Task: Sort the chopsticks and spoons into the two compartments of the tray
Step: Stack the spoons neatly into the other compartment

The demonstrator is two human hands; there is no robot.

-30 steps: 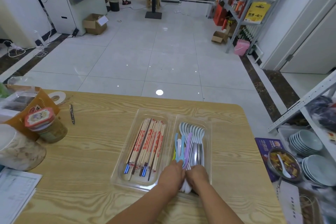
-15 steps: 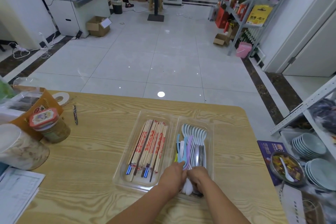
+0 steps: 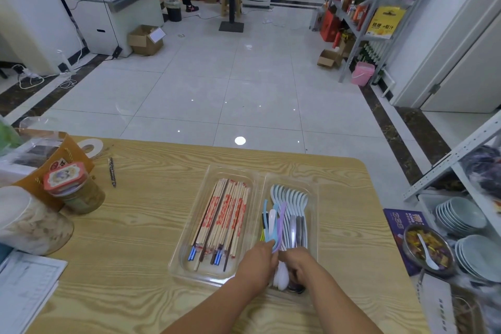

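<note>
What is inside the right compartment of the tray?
Inside lie pale spoons, metal spoons and coloured plastic handles. The left hand and right hand cover the near ends, so their grip is hidden.

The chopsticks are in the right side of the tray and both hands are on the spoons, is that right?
No. In the head view the chopsticks lie in the left compartment of the tray; the spoons fill the right one. The left hand and right hand are both on the spoons, as you said.
</note>
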